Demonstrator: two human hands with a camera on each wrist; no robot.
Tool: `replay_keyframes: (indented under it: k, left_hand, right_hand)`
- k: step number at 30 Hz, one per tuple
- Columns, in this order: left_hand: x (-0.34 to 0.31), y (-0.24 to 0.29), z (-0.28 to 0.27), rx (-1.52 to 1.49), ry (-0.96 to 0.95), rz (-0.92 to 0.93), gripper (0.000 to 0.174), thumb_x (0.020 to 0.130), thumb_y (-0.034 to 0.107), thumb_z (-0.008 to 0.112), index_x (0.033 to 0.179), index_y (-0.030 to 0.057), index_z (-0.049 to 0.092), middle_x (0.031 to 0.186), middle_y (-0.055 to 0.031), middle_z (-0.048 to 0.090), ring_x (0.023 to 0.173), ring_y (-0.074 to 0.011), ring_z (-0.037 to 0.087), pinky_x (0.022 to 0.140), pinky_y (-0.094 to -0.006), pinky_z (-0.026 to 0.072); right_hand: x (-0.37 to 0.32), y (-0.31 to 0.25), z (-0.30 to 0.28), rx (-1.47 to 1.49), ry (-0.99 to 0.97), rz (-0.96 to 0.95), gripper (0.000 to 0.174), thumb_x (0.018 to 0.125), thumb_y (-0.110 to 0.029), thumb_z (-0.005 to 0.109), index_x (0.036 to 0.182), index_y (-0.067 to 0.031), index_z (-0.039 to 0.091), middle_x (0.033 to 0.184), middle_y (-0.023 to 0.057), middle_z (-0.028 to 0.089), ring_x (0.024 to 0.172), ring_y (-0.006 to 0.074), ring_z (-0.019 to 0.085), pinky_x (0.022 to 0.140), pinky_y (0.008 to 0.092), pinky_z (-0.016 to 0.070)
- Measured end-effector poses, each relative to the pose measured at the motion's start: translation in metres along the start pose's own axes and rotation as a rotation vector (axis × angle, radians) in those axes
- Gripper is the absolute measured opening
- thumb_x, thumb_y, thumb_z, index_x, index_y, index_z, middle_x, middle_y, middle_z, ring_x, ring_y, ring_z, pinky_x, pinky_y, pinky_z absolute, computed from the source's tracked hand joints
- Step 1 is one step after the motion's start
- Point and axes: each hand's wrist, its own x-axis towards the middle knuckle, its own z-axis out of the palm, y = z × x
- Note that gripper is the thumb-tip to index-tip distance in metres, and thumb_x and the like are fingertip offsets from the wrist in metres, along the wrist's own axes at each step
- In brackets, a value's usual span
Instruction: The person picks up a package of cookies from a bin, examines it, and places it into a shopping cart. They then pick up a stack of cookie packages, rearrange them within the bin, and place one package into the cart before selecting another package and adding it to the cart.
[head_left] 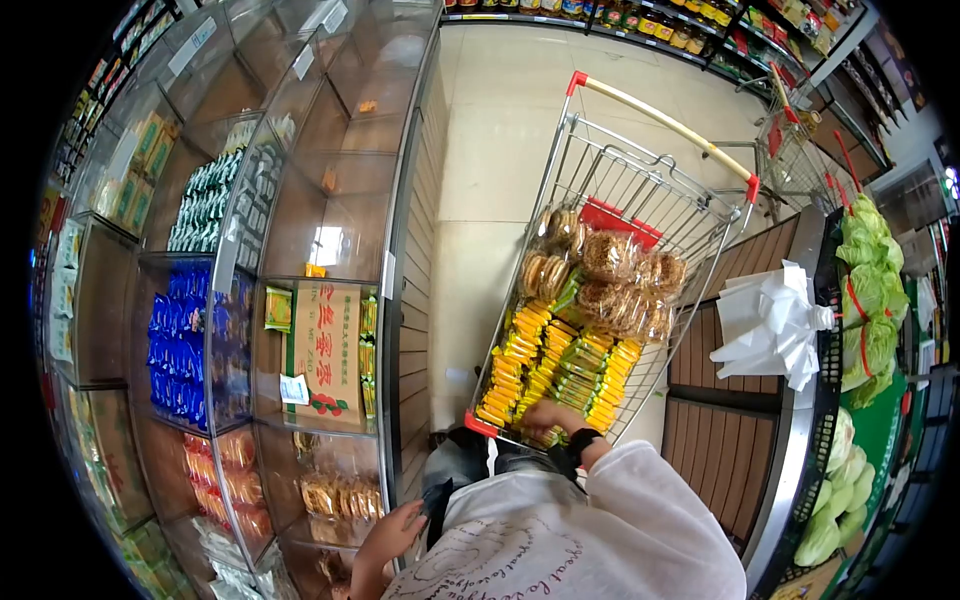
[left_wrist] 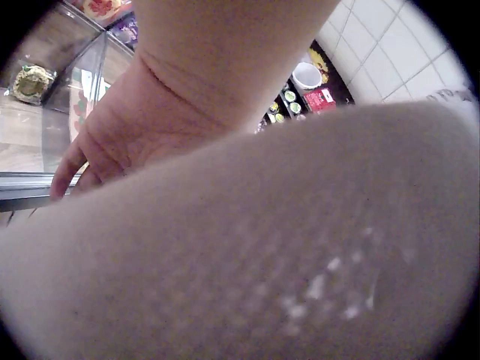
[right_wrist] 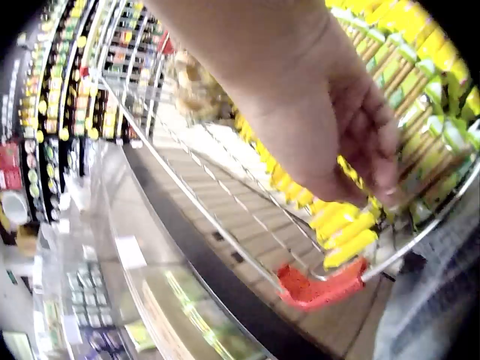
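My right hand (head_left: pixel 548 420) reaches down into the near end of a metal shopping cart (head_left: pixel 655 395), among rows of small yellow-wrapped snack packets (head_left: pixel 500 400) and green-and-yellow ones (head_left: pixel 583 362). In the right wrist view, the fingers (right_wrist: pixel 367 124) curl toward the thumb, and a yellow packet (right_wrist: pixel 345 166) shows between them. Clear bags of round brown baked snacks (head_left: pixel 615 300) lie farther up the cart. Beside the body, my left hand (head_left: pixel 398 528) hangs near the shelf bins with its fingers loosely bent. Its fingertips are partly hidden in the left wrist view.
Clear-walled shelf bins line the left, with blue packets (head_left: pixel 180 335), a cardboard box (head_left: pixel 327 350) and bagged snacks (head_left: pixel 340 497). At right are white plastic bags (head_left: pixel 770 325) and leafy vegetables (head_left: pixel 870 290). Another cart (head_left: pixel 790 150) stands behind, near stocked shelves.
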Motion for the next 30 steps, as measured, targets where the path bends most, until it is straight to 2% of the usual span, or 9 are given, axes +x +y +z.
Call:
replay_keyframes:
  k: [1,5,7,11,15,18,23,28,30]
  left_hand:
    - [0.003,0.012,-0.009,-0.025,-0.003,-0.029,0.039,0.078,0.026,0.047,0.109,0.0032,0.041,0.102,-0.019,0.049,0.098,-0.0255,0.047,0.079,-0.0294,0.0381]
    - [0.004,0.006,-0.007,-0.06,-0.013,-0.075,0.038,0.078,0.024,0.048,0.108,0.0023,0.041,0.102,-0.0186,0.049,0.097,-0.0249,0.047,0.079,-0.0289,0.0381]
    - [0.003,0.01,-0.006,-0.039,-0.008,-0.066,0.038,0.078,0.024,0.048,0.109,0.0026,0.041,0.102,-0.017,0.049,0.096,-0.0231,0.048,0.078,-0.0286,0.0383]
    - [0.004,0.016,-0.003,-0.034,0.021,-0.074,0.039,0.078,0.024,0.049,0.109,0.003,0.041,0.102,-0.0149,0.05,0.095,-0.0207,0.048,0.077,-0.0284,0.0384]
    - [-0.002,0.029,0.003,-0.061,0.057,-0.092,0.038,0.078,0.023,0.047,0.108,0.0018,0.041,0.102,-0.0183,0.049,0.096,-0.0232,0.048,0.078,-0.0277,0.0384]
    - [-0.003,0.009,0.018,-0.178,0.07,-0.087,0.038,0.078,0.024,0.048,0.109,0.0029,0.041,0.1,-0.0191,0.049,0.096,-0.0241,0.048,0.078,-0.0287,0.0387]
    - [-0.001,-0.015,0.035,-0.179,0.068,-0.106,0.039,0.078,0.025,0.048,0.109,0.0035,0.041,0.099,-0.0194,0.05,0.095,-0.0249,0.049,0.076,-0.0293,0.0396]
    - [-0.005,-0.028,0.045,-0.179,0.061,-0.044,0.039,0.077,0.025,0.048,0.109,0.0033,0.041,0.099,-0.0193,0.05,0.095,-0.0251,0.048,0.077,-0.0295,0.0394]
    - [-0.011,-0.024,0.042,-0.127,0.067,-0.041,0.039,0.077,0.025,0.048,0.109,0.0026,0.041,0.099,-0.0192,0.05,0.095,-0.025,0.048,0.077,-0.0294,0.0391]
  right_hand:
    - [-0.03,-0.007,-0.022,0.342,0.151,-0.1,0.024,0.073,-0.027,0.048,0.077,-0.0056,0.057,0.064,0.0046,0.058,0.053,0.0124,0.054,0.047,0.0251,0.0434]
    - [-0.023,0.061,-0.081,0.682,1.004,-0.226,0.025,0.077,-0.028,0.046,0.086,-0.0053,0.053,0.061,0.0069,0.056,0.047,0.0123,0.052,0.041,0.0232,0.0416]
    - [-0.044,0.073,-0.121,0.954,1.066,-0.238,0.028,0.076,-0.031,0.048,0.081,-0.0038,0.052,0.061,0.0075,0.055,0.046,0.0119,0.052,0.038,0.0211,0.0406]
    - [-0.043,0.103,-0.169,1.072,1.099,-0.184,0.033,0.076,-0.034,0.049,0.08,-0.0011,0.05,0.06,0.0069,0.054,0.045,0.0136,0.052,0.037,0.0211,0.0407]
    - [-0.053,0.066,-0.182,1.278,0.965,-0.08,0.03,0.076,-0.033,0.049,0.078,-0.0025,0.05,0.061,0.0075,0.055,0.047,0.0143,0.053,0.038,0.0222,0.0419]
    - [-0.046,0.056,-0.18,1.258,1.053,-0.178,0.033,0.076,-0.029,0.049,0.067,0.0022,0.049,0.059,0.0114,0.055,0.045,0.0172,0.054,0.036,0.0237,0.0425]
    - [-0.028,0.05,-0.178,1.256,0.98,-0.25,0.025,0.081,-0.027,0.042,0.078,-0.0027,0.042,0.062,0.0103,0.056,0.045,0.0137,0.051,0.037,0.0232,0.0397]
    - [-0.034,0.045,-0.156,1.116,1.026,-0.217,0.031,0.081,-0.03,0.039,0.07,-0.0007,0.043,0.054,0.0103,0.054,0.042,0.0145,0.049,0.037,0.0257,0.0399]
    - [-0.044,0.044,-0.152,1.412,0.79,-0.096,0.032,0.082,-0.032,0.038,0.071,-0.0019,0.044,0.059,0.0106,0.054,0.045,0.0151,0.05,0.041,0.0252,0.0427]
